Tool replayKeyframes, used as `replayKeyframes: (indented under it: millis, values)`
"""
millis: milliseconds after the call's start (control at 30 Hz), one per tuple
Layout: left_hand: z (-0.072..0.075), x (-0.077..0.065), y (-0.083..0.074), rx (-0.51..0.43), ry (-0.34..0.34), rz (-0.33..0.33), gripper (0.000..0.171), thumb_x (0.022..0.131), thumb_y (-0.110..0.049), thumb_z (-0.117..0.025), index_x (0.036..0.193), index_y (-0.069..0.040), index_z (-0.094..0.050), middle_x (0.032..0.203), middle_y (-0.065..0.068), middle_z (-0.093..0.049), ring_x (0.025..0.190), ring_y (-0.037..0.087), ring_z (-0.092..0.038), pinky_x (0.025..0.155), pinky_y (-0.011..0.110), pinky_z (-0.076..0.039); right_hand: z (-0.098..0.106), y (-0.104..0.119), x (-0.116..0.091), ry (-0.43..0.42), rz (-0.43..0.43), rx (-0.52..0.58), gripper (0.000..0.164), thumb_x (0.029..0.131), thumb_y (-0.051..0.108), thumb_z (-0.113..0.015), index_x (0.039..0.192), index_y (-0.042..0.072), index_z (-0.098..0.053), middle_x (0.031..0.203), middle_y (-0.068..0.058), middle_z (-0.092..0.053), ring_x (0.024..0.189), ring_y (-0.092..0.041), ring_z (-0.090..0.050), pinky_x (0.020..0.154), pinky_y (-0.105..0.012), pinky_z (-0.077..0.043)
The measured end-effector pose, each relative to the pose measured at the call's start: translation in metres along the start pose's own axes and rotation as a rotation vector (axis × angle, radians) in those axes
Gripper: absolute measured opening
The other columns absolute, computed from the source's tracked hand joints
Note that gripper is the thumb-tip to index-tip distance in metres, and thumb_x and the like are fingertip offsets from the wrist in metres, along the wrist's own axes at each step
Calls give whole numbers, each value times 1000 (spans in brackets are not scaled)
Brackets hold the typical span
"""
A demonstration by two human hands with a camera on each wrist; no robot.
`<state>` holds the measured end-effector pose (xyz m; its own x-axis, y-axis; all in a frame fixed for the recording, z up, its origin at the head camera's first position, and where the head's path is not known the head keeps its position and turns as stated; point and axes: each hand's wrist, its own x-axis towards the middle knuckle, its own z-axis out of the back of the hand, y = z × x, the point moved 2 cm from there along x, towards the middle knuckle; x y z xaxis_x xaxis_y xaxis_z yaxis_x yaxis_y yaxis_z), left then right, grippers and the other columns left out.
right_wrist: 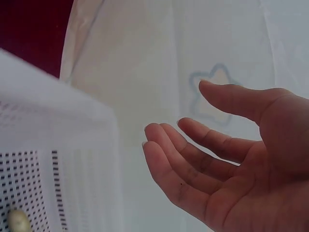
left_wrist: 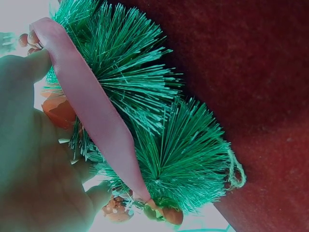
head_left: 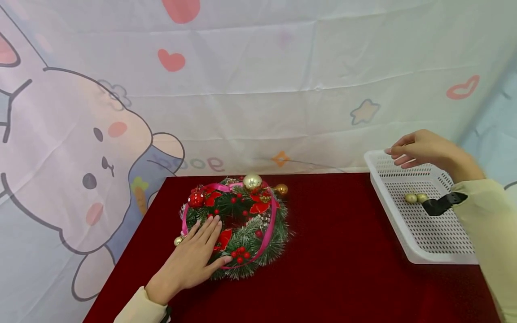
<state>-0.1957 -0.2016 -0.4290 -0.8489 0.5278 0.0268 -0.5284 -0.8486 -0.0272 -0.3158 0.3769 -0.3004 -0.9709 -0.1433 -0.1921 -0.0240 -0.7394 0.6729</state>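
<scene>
A green wreath [head_left: 268,251] with a pink ribbon [head_left: 269,231], red flowers and berries lies on the dark red cloth. My left hand [head_left: 191,260] rests on its near left side with fingers spread; in the left wrist view the ribbon [left_wrist: 91,101] runs past the thumb. Around the rim sit a large pale gold ball [head_left: 252,182], a spotted red ball [head_left: 196,199] and smaller gold balls. Above the far end of a white basket [head_left: 393,220] hovers my right hand [head_left: 428,150], fingers loosely bent and nothing in them, as the right wrist view also shows.
Two small gold balls [head_left: 416,198] lie in the perforated basket at the table's right side. Behind the table [head_left: 331,251] hangs a pale cloth backdrop [head_left: 258,89] with cartoon prints. A black strap [head_left: 444,204] crosses the right sleeve.
</scene>
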Motion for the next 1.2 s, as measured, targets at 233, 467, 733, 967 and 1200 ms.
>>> replayKeyframes:
  millis: [233, 467, 733, 967, 1200]
  values:
    - [-1, 2, 1, -4, 7, 3, 92, 104, -70, -43, 165, -3, -30, 176, 15, -23, 164, 34, -24, 133, 60, -21, -17, 26, 11, 5, 64, 37, 56, 107, 32, -62, 139, -13, -57, 131, -18, -73, 100, -16, -76, 88, -37, -66]
    - [0, 0, 0, -7, 10, 4, 91, 104, -68, -45, 165, -3, -30, 176, 13, -21, 164, 34, -24, 133, 60, -20, -36, 48, 18, 16, 95, 110, 55, 107, 34, -63, 140, -10, -58, 137, -18, -69, 105, -17, -76, 90, -36, -66]
    - [2, -1, 1, -7, -12, 6, 90, 104, -68, -46, 164, -2, -32, 175, 15, -25, 163, 35, -25, 133, 60, -21, -63, 70, 29, 55, 127, 173, 53, 108, 33, -61, 143, -6, -57, 135, -22, -67, 110, -23, -75, 92, -36, -65]
    - [-1, -5, 3, 4, -15, 17, 91, 103, -68, -48, 165, -3, -32, 176, 13, -23, 163, 33, -25, 133, 58, -21, -90, 85, 42, 102, 145, 265, 53, 108, 34, -61, 143, -5, -57, 130, -18, -70, 113, -27, -75, 97, -40, -64]
    - [-2, -4, 4, 4, -23, 10, 91, 103, -68, -49, 165, -3, -32, 175, 13, -24, 163, 33, -25, 133, 58, -21, -116, 93, 58, 133, 132, 350, 49, 108, 28, -61, 142, -7, -58, 128, -21, -71, 106, -25, -77, 96, -41, -64]
